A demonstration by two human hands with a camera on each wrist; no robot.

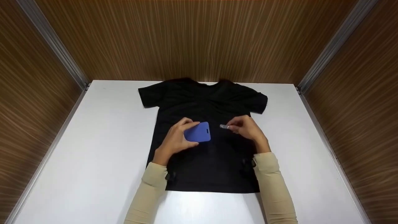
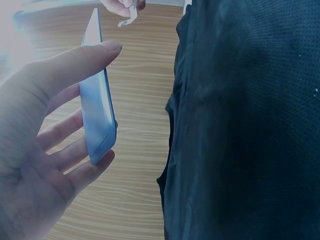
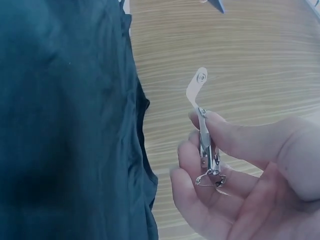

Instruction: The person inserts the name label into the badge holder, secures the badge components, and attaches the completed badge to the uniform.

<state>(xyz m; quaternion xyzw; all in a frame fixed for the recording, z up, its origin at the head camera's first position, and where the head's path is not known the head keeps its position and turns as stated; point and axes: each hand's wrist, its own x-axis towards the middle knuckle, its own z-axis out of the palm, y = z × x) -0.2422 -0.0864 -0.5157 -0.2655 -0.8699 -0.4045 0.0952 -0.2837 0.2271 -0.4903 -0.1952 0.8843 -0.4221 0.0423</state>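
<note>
My left hand (image 1: pixel 177 138) holds a flat blue badge holder (image 1: pixel 199 133) by its edges, thumb on one side and fingers on the other. A small dark slot shows near its right end. In the left wrist view the badge holder (image 2: pixel 97 107) is seen nearly edge-on. My right hand (image 1: pixel 247 127) pinches a metal badge clip (image 3: pixel 207 155) between thumb and fingers. From the clip a pale strap (image 3: pixel 195 87) with a round snap sticks out toward the badge holder, a short gap away. Both hands are over a black T-shirt (image 1: pixel 211 165).
The T-shirt is spread on a white table (image 1: pixel 102 149), neck toward the back and sleeves out to the sides. Wood-patterned panels (image 1: pixel 192 40) enclose the back and both sides, with metal strips at the corners.
</note>
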